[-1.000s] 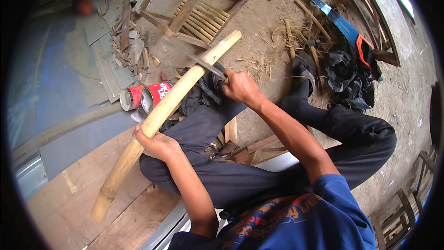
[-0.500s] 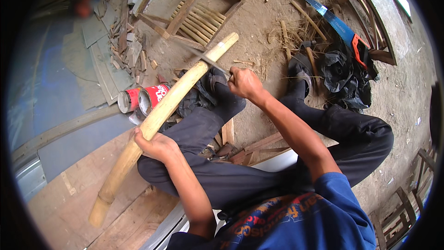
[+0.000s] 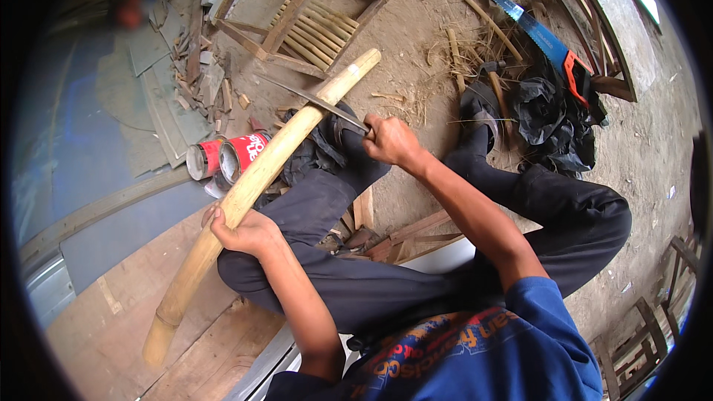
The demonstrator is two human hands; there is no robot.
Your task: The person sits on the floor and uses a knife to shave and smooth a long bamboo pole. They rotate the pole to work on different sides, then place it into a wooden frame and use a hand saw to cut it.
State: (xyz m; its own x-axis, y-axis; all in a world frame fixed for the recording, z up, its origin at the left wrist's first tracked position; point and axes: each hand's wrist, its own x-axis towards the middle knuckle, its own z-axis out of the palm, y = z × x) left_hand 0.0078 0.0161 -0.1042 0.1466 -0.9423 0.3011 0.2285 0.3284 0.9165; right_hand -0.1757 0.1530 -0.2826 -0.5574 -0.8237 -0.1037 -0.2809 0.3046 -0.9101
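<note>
A long, pale bamboo pole slants across my left thigh, its far end raised toward the upper middle and its near end at the lower left. My left hand is wrapped round the pole below its middle, thumb on top. In my right hand, a long narrow metal blade lies crosswise over the upper part of the pole. My fingers close round its near end and hide the handle, so I cannot tell whether it is a knife or a file.
Two red cans stand left of the pole. A wooden frame with bamboo slats lies beyond its far end. To the right are a handsaw, a hammer and black plastic. Wood scraps litter the left side.
My right hand has drawn slightly nearer and left, carrying the blade a little down the pole toward me. The pole and my left hand have shifted only slightly.
</note>
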